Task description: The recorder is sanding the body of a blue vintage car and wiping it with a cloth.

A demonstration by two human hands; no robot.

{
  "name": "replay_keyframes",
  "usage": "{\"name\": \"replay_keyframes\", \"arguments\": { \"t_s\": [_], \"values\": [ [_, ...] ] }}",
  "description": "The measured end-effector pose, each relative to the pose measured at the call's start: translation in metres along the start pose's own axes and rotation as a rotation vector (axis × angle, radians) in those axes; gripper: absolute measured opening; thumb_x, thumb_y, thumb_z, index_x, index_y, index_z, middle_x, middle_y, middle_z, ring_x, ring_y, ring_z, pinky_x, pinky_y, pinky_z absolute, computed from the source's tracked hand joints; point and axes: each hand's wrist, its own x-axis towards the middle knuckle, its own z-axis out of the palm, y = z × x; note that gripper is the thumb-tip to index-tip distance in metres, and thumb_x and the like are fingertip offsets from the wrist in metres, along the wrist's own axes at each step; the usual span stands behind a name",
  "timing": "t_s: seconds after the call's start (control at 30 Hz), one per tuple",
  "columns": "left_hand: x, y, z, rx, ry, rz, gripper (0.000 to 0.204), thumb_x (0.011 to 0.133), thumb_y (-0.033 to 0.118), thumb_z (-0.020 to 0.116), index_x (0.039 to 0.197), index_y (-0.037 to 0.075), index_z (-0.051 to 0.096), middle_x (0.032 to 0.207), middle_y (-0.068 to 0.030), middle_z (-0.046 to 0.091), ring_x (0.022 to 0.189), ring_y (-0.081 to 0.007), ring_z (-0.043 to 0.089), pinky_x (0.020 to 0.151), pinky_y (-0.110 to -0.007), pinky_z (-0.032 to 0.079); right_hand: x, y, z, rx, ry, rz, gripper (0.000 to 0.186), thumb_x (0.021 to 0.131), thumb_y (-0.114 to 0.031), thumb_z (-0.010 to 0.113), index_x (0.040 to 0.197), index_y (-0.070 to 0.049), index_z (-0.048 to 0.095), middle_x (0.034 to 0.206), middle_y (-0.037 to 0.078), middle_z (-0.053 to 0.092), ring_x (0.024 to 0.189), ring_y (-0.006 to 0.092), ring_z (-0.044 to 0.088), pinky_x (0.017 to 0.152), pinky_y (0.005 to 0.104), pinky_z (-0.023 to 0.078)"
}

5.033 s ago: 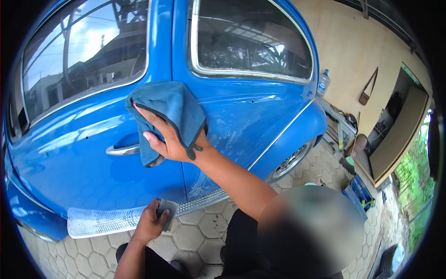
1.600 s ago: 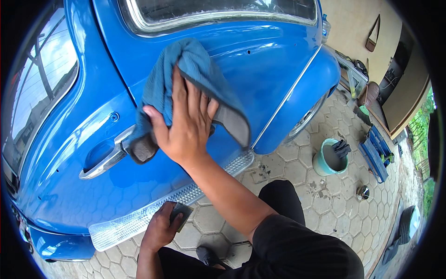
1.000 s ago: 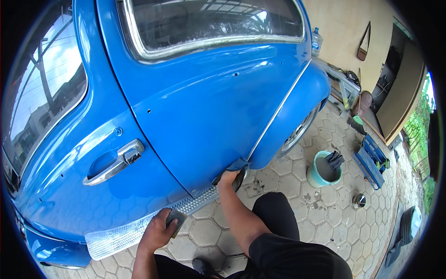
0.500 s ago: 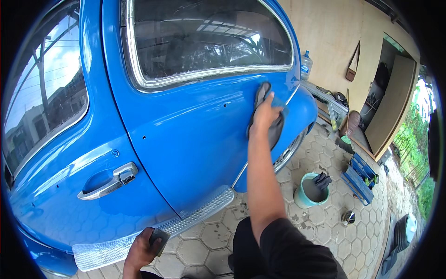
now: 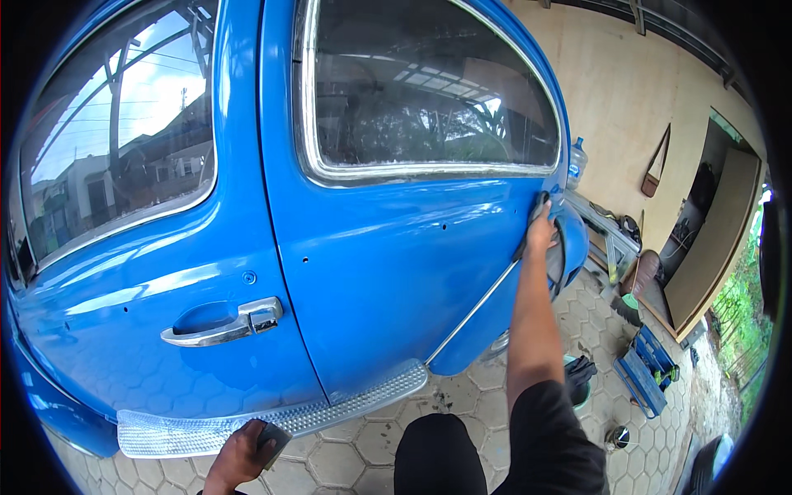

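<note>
A blue car [image 5: 388, 272] with rounded bodywork fills the left and middle of the head view. My right hand [image 5: 539, 235], its arm stretched far out, presses a dark grey cloth [image 5: 556, 266] on the body at the top of the rear fender, below the side window's rear corner. The fingers are closed on the cloth and partly cover it. Low in front of the silver running board [image 5: 346, 396], my left hand [image 5: 238, 459] grips a small dark block [image 5: 272, 440], perhaps a sponge; its exact kind is unclear. This hand is apart from the car.
A chrome door handle [image 5: 223, 323] juts from the door. On the hexagonal paving stand a bucket with a dark cloth [image 5: 580, 371] over it, partly behind my right arm, a blue toolbox [image 5: 642, 375] and a small tin [image 5: 616, 437]. A bench [image 5: 606, 231] lines the far wall.
My right hand has slid the cloth rearward along the panel to the fender. The view has shifted, and my arm now covers part of the bucket. My left hand still holds the block.
</note>
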Motion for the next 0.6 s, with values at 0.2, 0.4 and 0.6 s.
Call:
{"name": "replay_keyframes", "arguments": {
  "t_s": [0.2,0.4,0.6],
  "values": [
    [-0.004,0.002,0.016,-0.039,0.019,0.133,0.031,0.113,0.024,0.083,0.131,0.002,0.070,0.115,-0.0304,0.080,0.109,-0.0592,0.078,0.089,-0.062,0.062,-0.251,-0.122,0.005,0.087,0.050,-0.507,0.093,0.125,-0.060,0.060,0.182,0.012,0.044,0.189,0.037,0.045,0.183,0.0553,0.029,0.150,0.0682,0.017],
    [0.010,0.001,0.029,0.025,0.019,0.252,0.039,0.113,0.023,0.083,0.139,-0.001,0.066,0.120,-0.0331,0.079,0.110,-0.0581,0.078,0.090,-0.063,0.063,-0.427,-0.194,-0.012,0.202,-0.309,-0.972,0.074,0.121,-0.043,0.067,0.175,0.007,0.058,0.175,0.036,0.060,0.164,0.0559,0.054,0.142,0.0649,0.034],
    [0.023,0.010,0.039,0.031,-0.061,0.192,0.045,0.116,0.027,0.079,0.149,0.000,0.065,0.128,-0.0317,0.079,0.118,-0.0566,0.078,0.098,-0.063,0.065,-0.441,-0.232,-0.039,0.409,-0.879,-1.227,0.049,0.115,-0.029,0.076,0.151,0.003,0.080,0.143,0.026,0.082,0.131,0.0487,0.078,0.121,0.0565,0.056]
  ]
}}
